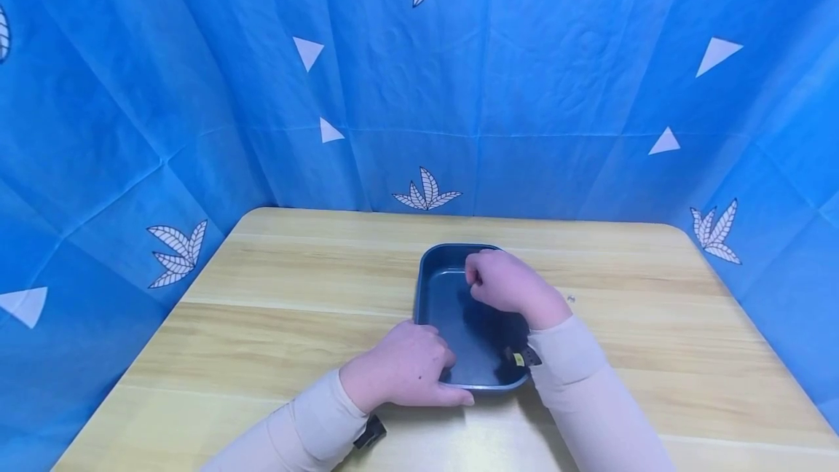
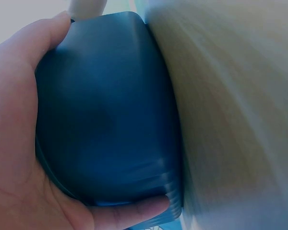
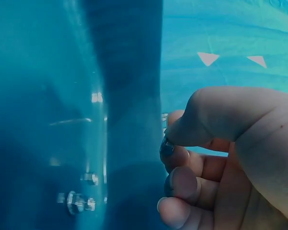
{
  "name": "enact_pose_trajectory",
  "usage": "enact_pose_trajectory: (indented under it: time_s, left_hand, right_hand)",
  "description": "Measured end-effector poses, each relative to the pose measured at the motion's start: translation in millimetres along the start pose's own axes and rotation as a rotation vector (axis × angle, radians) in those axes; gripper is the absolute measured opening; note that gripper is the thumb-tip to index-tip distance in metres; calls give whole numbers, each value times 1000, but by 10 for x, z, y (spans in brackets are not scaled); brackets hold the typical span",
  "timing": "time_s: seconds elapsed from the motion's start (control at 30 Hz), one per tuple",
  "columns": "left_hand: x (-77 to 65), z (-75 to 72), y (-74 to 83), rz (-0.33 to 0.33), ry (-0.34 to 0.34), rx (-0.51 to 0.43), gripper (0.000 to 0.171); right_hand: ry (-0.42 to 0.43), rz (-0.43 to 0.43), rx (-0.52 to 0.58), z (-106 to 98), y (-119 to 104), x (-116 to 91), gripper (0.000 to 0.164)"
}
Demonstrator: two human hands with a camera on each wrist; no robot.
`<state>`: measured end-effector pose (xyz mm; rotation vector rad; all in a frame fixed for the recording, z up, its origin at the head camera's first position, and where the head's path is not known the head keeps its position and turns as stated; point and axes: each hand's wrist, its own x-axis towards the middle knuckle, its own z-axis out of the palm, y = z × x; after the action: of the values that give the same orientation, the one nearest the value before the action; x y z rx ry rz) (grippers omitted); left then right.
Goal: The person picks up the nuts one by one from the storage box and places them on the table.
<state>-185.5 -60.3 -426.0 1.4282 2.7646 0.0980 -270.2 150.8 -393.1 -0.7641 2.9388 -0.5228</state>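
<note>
A dark blue rectangular tray (image 1: 459, 333) with raised walls lies on the table. My left hand (image 1: 409, 366) grips its near left corner; in the left wrist view the thumb and fingers spread around the tray's outer wall (image 2: 105, 105). Over the far right part of the tray is my right hand (image 1: 507, 282), fingers curled. Seen from the right wrist, its thumb and index finger pinch a small shiny metal piece (image 3: 167, 146), partly hidden by the fingertips. Several small metal pieces (image 3: 76, 202), nut-like in shape, lie inside the tray near its wall.
A tiny shiny piece (image 1: 571, 299) lies on the wooden table (image 1: 295, 268) to the right of the tray. Blue curtains (image 1: 393, 79) with leaf and triangle prints hang behind the table and at both sides. A dark wrist strap (image 1: 524, 358) overlaps the tray's right edge.
</note>
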Motion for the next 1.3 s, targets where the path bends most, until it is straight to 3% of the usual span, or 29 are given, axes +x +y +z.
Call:
enact_pose_trajectory:
  time_s: [0.43, 0.83, 1.3]
  left_hand:
    - [0, 8, 0, 7, 11, 16, 60]
    - [17, -12, 6, -10, -38, 1, 59]
    - [5, -4, 12, -3, -17, 15, 59]
  right_hand:
    - [39, 24, 34, -247, -78, -146, 9]
    - [72, 15, 52, -449, -112, -288, 8]
    - [125, 32, 62, -615, 86, -474, 11]
